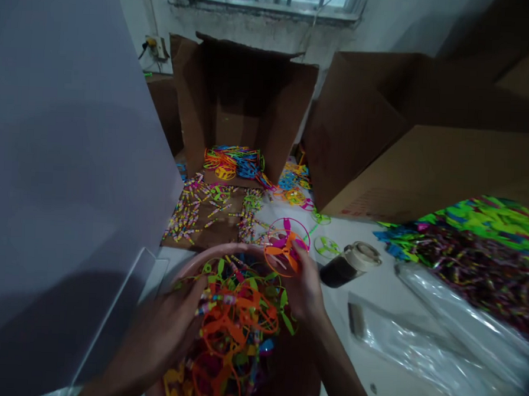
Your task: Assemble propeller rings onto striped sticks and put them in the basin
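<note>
My right hand [306,286] is closed on two ringed toy propellers above the basin's right rim, an orange propeller [287,253] in front of a magenta propeller [307,233]. My left hand [176,320], slightly blurred, is inside the pink basin [194,258]. Its fingers are closed around multicoloured striped sticks [217,299] whose ends stick out to the right; part of the grip is hidden. Below both hands the basin holds a heap of orange, green and yellow propellers [224,329] mixed with more striped sticks.
An open cardboard box [290,116] with propellers in it stands ahead. Striped sticks [186,217] lie scattered before it. To the right are a dark jar with a pale lid [362,256], clear plastic bags [416,348], a large carton [447,172] and piled coloured parts [478,262]. A pale panel [72,152] borders the left.
</note>
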The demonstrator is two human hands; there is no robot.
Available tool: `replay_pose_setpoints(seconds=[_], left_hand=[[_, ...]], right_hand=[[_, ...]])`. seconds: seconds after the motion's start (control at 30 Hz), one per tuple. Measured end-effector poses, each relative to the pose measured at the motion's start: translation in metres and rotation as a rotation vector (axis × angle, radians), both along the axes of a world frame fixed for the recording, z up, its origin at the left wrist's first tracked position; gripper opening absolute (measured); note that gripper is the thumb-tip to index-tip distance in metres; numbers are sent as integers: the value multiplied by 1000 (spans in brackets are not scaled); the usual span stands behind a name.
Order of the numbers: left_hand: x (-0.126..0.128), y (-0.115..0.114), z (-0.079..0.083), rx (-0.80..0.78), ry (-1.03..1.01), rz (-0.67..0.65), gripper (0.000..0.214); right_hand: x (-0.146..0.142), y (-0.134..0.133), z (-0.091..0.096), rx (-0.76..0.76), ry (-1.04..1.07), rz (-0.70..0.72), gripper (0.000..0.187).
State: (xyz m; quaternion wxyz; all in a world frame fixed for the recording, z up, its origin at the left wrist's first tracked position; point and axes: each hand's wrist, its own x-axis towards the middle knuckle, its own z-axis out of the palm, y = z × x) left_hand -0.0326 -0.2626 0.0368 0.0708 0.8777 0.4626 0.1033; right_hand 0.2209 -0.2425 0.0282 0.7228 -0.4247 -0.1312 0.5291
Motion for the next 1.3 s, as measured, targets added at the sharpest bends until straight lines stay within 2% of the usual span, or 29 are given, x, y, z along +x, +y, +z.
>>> replay_pose_setpoints(seconds=[0.1,0.23,0.37,0.43,0.53,0.67,0.73,0.83,0.9,1.1,1.3], left_hand=[[-5,9,8,-143,-166,-7,51],[8,18,19,-275,-500,167,29],[25,19,26,-611,-881,237,26],[30,17,26,-680,-983,231,26],[36,14,22,-682,-1091,235,24],[45,13,15,-705,-1261,330,24],[49,13,12,-764,-1335,432,29],[53,13,8,-872,-1417,663,38],[54,13,7,-914,-1422,725,41],[54,10,12,-914,-1434,563,34],[54,9,13,-790,-1512,596,25]], right_hand=[[-1,1,-1,-17,9,12,20],[-7,-1,3,-16,10,35,22],[-18,-10,10,-22,-7,182,25],[-24,-15,12,-21,8,253,25],[-31,-20,13,-15,27,314,19],[-37,-23,14,-22,47,370,21],[-39,-23,14,-20,69,375,24],[-41,-24,13,-20,88,369,26],[-41,-25,12,-18,83,360,27],[-42,-31,11,-33,17,355,34],[-46,-34,13,-54,73,338,34]])
